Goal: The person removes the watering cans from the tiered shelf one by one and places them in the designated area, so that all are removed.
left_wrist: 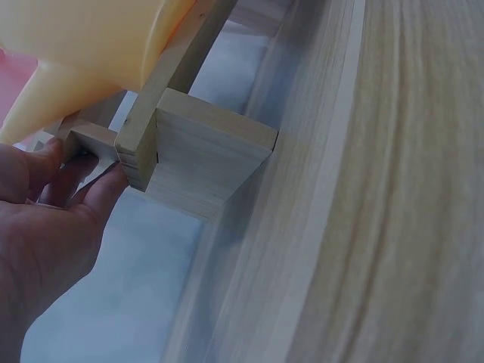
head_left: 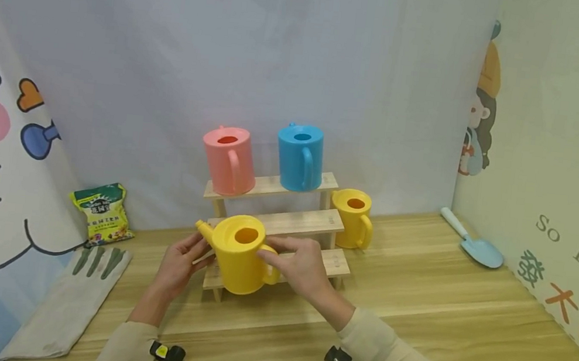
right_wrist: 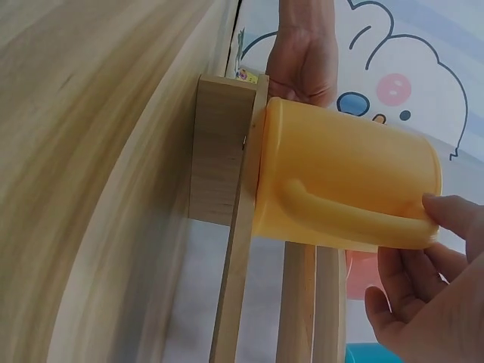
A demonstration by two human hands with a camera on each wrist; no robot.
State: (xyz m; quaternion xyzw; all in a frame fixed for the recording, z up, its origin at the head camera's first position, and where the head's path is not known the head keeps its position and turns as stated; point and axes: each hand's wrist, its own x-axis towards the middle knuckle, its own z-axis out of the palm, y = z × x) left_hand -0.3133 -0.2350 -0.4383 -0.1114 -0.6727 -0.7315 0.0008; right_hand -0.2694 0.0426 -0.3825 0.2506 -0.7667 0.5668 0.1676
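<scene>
- Plain yellow watering can [head_left: 240,265], lower centre
- Pink watering can [head_left: 220,164], blue watering can [head_left: 290,160], centre
- Green-and-yellow packet [head_left: 104,214], left
- Pale blue trowel [head_left: 479,251], right
- Wood-grained tabletop [head_left: 405,290], bottom

Left grip [head_left: 180,261], right grip [head_left: 303,266] seemingly curled

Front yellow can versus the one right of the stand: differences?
The front can is at the bottom step, while the rear can stands on the table. The right hand holds the front can; no hand touches the rear can. The front can's spout shows plainly; the rear can's is mostly hidden. Both are yellow.
</scene>
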